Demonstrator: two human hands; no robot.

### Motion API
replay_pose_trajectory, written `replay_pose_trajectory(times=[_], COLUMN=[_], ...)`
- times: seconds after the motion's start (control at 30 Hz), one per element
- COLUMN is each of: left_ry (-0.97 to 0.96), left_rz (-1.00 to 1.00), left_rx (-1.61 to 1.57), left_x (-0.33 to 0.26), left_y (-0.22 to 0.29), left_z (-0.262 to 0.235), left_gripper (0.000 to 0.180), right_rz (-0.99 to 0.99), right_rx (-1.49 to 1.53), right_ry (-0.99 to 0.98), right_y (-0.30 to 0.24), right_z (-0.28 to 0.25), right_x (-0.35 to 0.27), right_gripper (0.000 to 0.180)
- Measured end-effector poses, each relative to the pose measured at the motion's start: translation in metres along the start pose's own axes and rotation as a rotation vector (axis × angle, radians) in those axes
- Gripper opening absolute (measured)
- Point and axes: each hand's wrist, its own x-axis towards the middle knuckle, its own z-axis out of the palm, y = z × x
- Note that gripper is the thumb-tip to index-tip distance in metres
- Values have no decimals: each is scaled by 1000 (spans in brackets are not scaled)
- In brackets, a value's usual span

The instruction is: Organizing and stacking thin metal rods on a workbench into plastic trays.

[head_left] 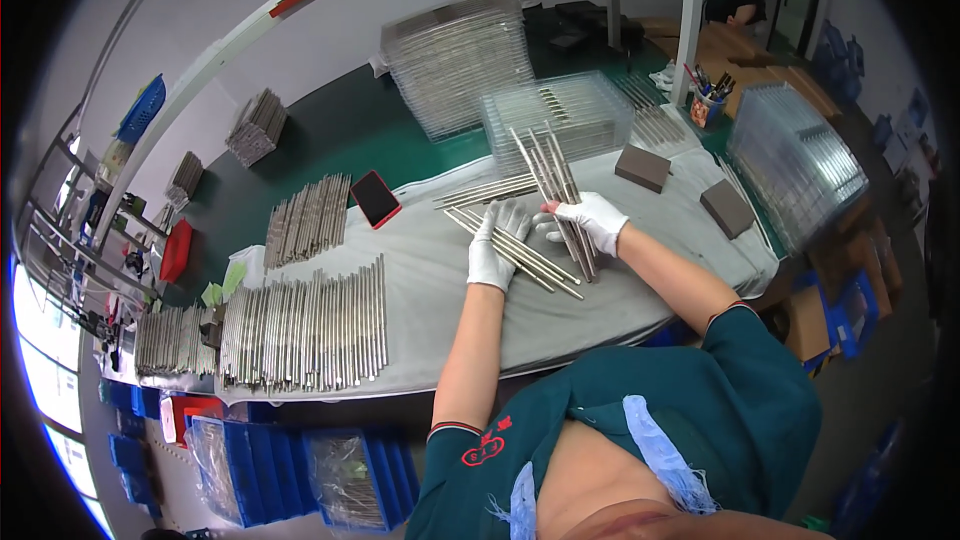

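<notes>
Both my hands wear white gloves. My right hand point(597, 220) is closed around a fan of several long thin metal rods point(552, 175) that stick up and away from me. My left hand point(497, 243) lies flat with fingers spread on another bunch of metal rods point(530, 262) that rest on the grey cloth point(430, 270) covering the bench. More rods point(482, 192) lie on the cloth just beyond my hands.
Rows of metal rods point(300, 330) lie at the left on the cloth, another batch point(307, 220) behind them. A red phone point(376, 198), two brown blocks point(642, 167), stacks of clear trays point(460, 60) and blue bins point(300, 475) surround the bench. A person stands at the far right.
</notes>
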Motion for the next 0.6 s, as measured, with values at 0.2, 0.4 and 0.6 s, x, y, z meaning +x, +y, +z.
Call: replay_pose_trajectory(times=[0.2, 0.4, 0.6], left_ry=[101, 107, 136], left_rz=[-12, -22, -36], left_rx=[-22, -36, -60], left_x=[6, 5, 4], left_y=[1, 1, 1], left_z=[-6, -5, -6], left_gripper=[27, 26, 21], right_rz=[-573, -639, -484], right_rx=[-198, -402, -188], right_ry=[61, 175, 273], right_y=[-5, 35, 29], right_z=[-28, -39, -44], right_x=[-10, -11, -13], right_gripper=[23, 22, 24])
